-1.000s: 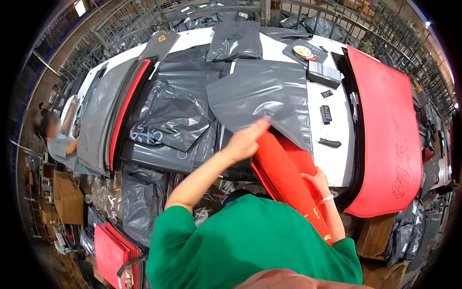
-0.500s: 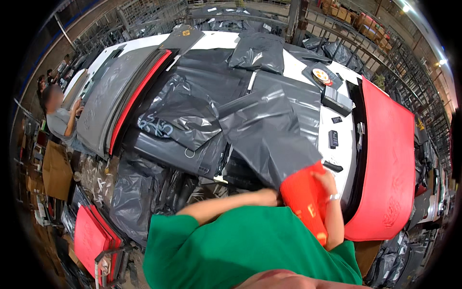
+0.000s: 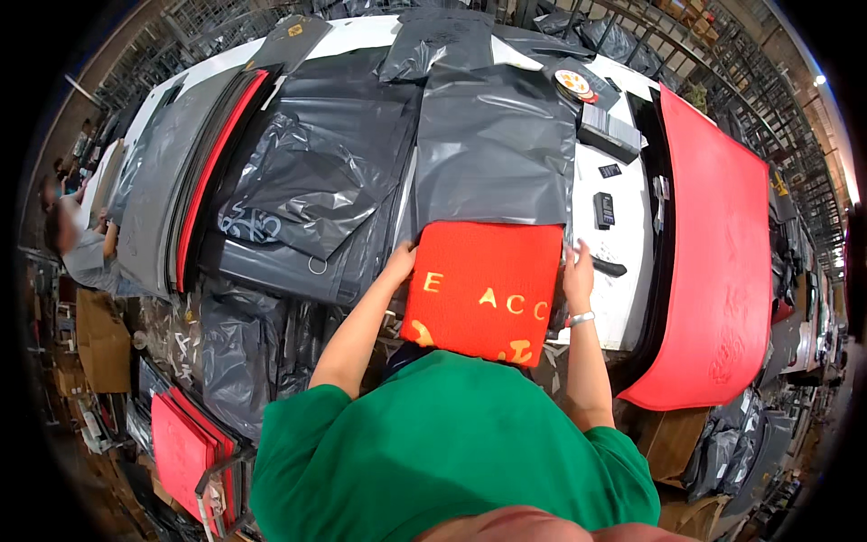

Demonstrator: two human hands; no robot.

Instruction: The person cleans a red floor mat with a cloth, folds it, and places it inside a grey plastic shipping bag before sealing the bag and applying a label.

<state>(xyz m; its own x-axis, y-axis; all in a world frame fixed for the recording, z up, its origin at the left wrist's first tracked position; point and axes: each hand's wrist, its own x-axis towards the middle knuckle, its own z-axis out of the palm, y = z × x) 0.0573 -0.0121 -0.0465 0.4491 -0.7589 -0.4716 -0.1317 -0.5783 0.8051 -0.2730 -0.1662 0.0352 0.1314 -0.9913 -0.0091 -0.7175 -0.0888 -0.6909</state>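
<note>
While both of my hands grip the red mat (image 3: 483,291) by its side edges, it lies flat at the near edge of the counter (image 3: 623,298), its top edge meeting the mouth of the grey poly bag (image 3: 495,149) spread out beyond it. My left hand (image 3: 399,264) curls its fingers over the left edge, and my right hand (image 3: 578,275) clamps the right edge, a band at the wrist. As I judge it, the mat is lined up with the bag's opening but not yet inside; nearly all of its red face with yellow lettering is bare, so the sliding in and the closing of the bag are left.

Room is tight on the left, where crumpled dark bags (image 3: 298,194) and a stack of grey sheets with a red edge (image 3: 194,154) crowd the counter. On the right there is a bare white strip holding a small black device (image 3: 603,210), a dark marker (image 3: 610,267) just beside my right hand, and a roll of tape (image 3: 574,83) farther back. Beyond that strip a large red mat (image 3: 713,253) hangs over the counter's end. Another person (image 3: 77,244) sits well apart at the far left. Straight ahead, along the bag, is the open path.
</note>
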